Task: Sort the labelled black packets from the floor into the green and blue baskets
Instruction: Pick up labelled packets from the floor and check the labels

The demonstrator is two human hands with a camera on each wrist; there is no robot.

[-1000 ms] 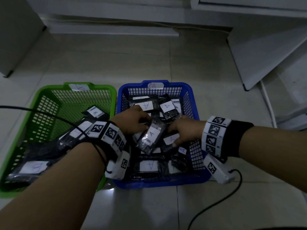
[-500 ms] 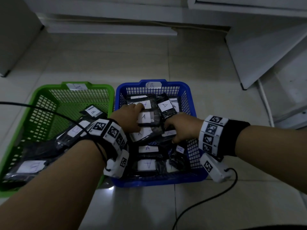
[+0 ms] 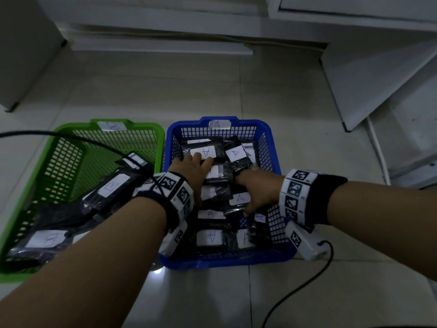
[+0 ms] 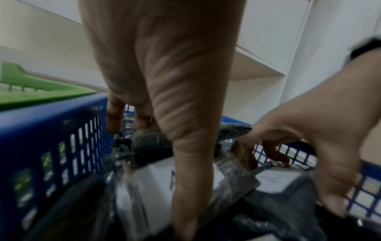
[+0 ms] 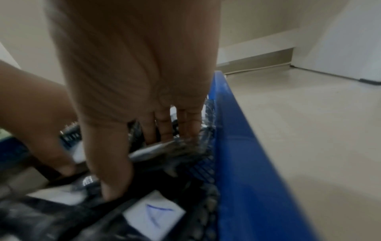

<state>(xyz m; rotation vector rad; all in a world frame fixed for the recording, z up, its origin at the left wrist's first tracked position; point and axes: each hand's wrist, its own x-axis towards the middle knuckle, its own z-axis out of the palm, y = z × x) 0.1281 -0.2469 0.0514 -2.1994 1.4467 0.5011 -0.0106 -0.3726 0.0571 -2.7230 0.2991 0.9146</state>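
The blue basket [image 3: 268,136] tagged A holds several black packets with white A labels. The green basket [image 3: 151,129] to its left holds packets labelled B [image 3: 113,185]. Both hands are inside the blue basket, one at each end of a black packet [image 3: 220,175] that lies flat on the pile. My left hand [image 3: 192,171] presses on the pile with straight fingers, its thumb [image 4: 189,179] across a white label. My right hand [image 3: 257,190] pinches that packet's edge [image 5: 164,148] between its fingers [image 5: 164,128] and thumb. No packets show on the floor.
The baskets stand side by side on pale floor tiles. A white panel [image 3: 378,79] leans at the right and a cabinet base [image 3: 160,47] runs along the back. One black cable [image 3: 71,138] crosses the green basket; another [image 3: 295,294] trails on the floor at the right.
The packet that both hands held tilted above the blue basket now lies flat on the pile. Both hands have reached a little farther into the basket.
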